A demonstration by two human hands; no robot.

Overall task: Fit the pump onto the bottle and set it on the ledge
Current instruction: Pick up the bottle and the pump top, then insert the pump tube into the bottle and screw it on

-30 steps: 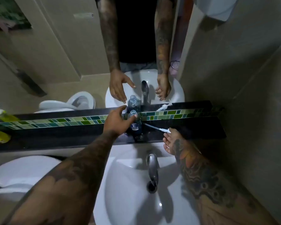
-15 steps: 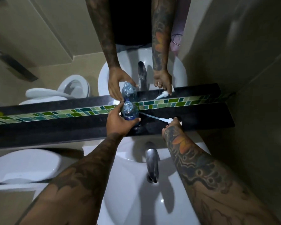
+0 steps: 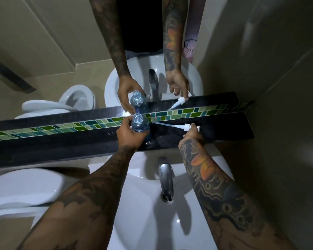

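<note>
A clear plastic bottle [image 3: 139, 123] with blue liquid and an open neck stands upright on the black ledge [image 3: 61, 143], against the green tile strip. My left hand [image 3: 129, 134] is wrapped around its body. To its right, my right hand [image 3: 192, 132] pinches the white pump [image 3: 185, 126] by its head. The pump lies roughly level, just above or on the ledge, and its thin dip tube [image 3: 166, 124] points left toward the bottle, stopping short of it. The mirror above repeats both hands, the bottle and the pump.
A white sink [image 3: 145, 213] with a chrome tap [image 3: 165, 177] sits directly below the ledge. A white toilet lid [image 3: 23, 186] is at the lower left. A beige tiled wall [image 3: 287, 123] closes the right side. The mirror [image 3: 52, 51] rises behind the tile strip.
My left hand went from touching the bottle to gripping it. My right hand closed on the pump head. The view moved closer over the ledge.
</note>
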